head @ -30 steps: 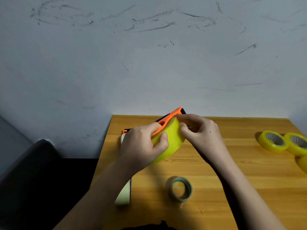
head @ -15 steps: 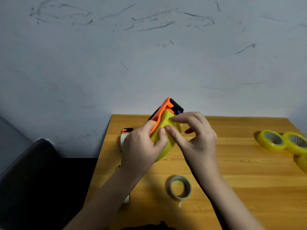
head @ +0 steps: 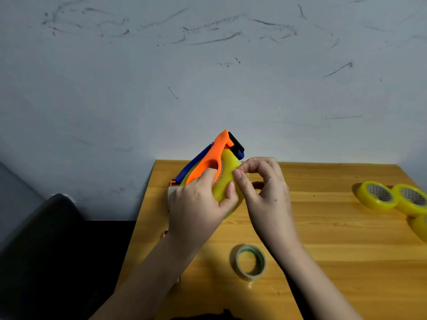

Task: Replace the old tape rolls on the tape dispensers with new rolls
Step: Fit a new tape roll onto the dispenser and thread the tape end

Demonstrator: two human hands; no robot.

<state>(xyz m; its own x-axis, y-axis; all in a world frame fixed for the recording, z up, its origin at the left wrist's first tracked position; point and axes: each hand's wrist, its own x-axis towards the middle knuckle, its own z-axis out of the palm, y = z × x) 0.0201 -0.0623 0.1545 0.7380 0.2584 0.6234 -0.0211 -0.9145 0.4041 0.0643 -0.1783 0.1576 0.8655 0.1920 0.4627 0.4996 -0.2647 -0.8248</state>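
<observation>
Two hands are engaged on one dispenser above the wooden table (head: 323, 239); observations run outward from its near edge.

Nearest, a nearly spent tape roll (head: 250, 262), thin-walled with a green inner core, lies flat on the table, clear of both hands. It appears to be the old roll, already off.

Further in, the left hand (head: 196, 209) grips the orange tape dispenser (head: 209, 162), fingers curled round its body and thumb pressed on the yellow tape roll (head: 225, 183) mounted in it. The dispenser is held above the table, nose tilted up toward the wall. The right hand (head: 265, 195) meets the roll's outer face, thumb and forefinger pinching together at it, apparently picking for the free end. Whether an end is lifted cannot be determined.

Judgement: the new roll is seated; the step in hand is freeing the tape end and leading it to the blade. Advise steadying the roll with the left thumb so it does not spin, raising the end with a nail, then drawing it straight and flat to avoid splitting or folding.

Toward the table's far right, well apart from the dispenser, three spare yellow rolls (head: 376, 195) sit close together. At its far left, a second dispenser (head: 172, 189) is mostly hidden behind the left hand.
</observation>
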